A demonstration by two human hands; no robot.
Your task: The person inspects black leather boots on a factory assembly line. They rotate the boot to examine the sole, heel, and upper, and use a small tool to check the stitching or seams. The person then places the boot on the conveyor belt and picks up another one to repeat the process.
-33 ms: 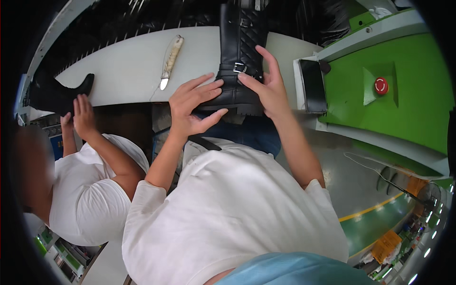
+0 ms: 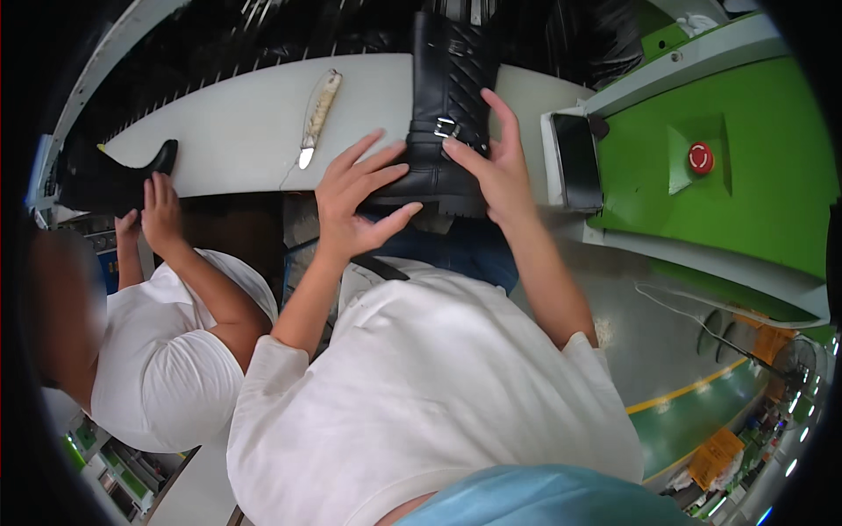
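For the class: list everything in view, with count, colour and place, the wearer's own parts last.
table: 1, white, top centre
buckled boot: 1, black, at table's near edge
knife: 1, cream and silver, on table
other boot: 1, black, far left
co-worker: 1, in white, left
flat panel: 1, black, right of table
machine housing: 1, green, right
button: 1, red, on machine housing
fan: 1, dark, lower right
items: at least 2, orange, lower right
floor: 1, grey and green, right
cloth: 1, light blue, bottom edge
own shirt: 1, white, lower centre
left hand: 1, bare, at buckled boot
right hand: 1, bare, thumb near buckle
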